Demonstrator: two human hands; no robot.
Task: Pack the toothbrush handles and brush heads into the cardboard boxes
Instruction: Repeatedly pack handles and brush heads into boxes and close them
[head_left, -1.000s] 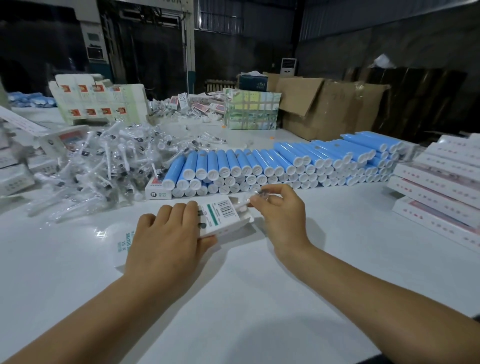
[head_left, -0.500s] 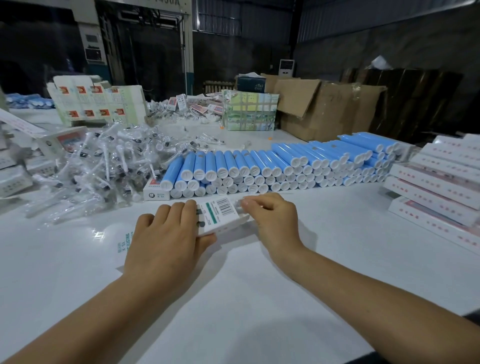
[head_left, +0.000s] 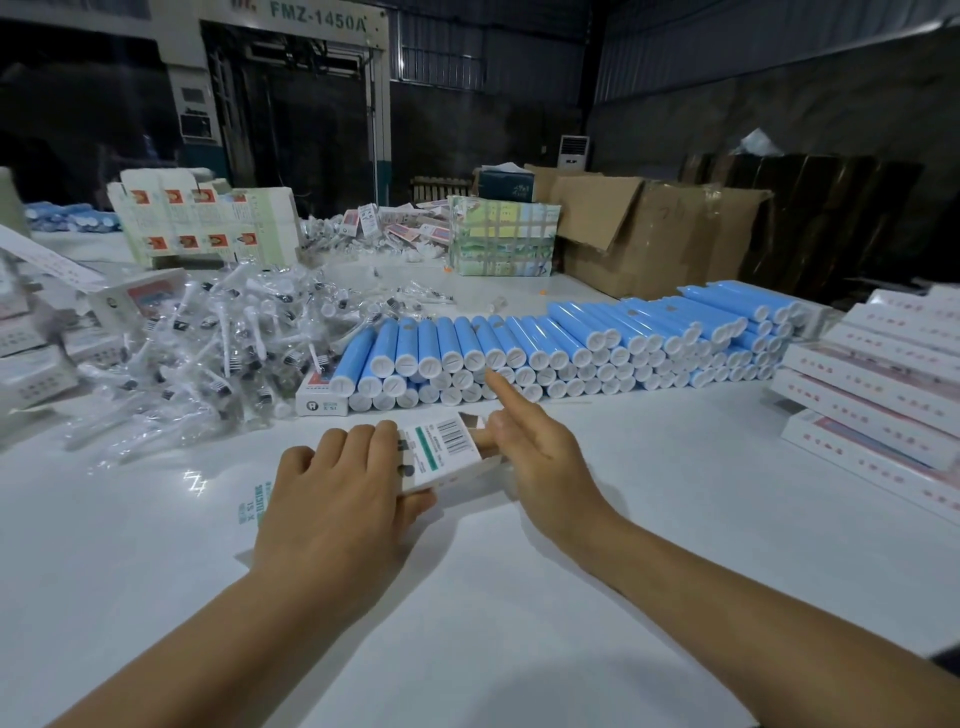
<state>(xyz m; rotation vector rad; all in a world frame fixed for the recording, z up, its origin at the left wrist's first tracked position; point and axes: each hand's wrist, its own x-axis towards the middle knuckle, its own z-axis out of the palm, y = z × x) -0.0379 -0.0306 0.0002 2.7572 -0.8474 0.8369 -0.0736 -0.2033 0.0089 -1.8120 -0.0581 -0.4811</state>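
Observation:
My left hand (head_left: 337, 499) grips a small white cardboard box (head_left: 444, 449) with a barcode label, fingers on top and thumb below, just above the table. My right hand (head_left: 535, 452) is at the box's open right end, its thumb against the opening and flap and its index finger stretched out towards the handles. A long stacked row of blue toothbrush handles (head_left: 545, 343) with white end caps lies behind the box. To the left is a heap of brush heads (head_left: 218, 353) in clear wrappers. What is inside the box is hidden.
Stacks of flat white boxes (head_left: 878, 384) stand at the right edge of the white table (head_left: 519, 597). A small closed box (head_left: 317, 400) sits at the row's left end. Open brown cartons (head_left: 649, 234) and more packaging fill the back. Boxes crowd the far left.
My right hand pinched a wrapped brush head at the box's opening; that piece is now out of sight and the index finger has lifted straight. The left hand keeps its hold.

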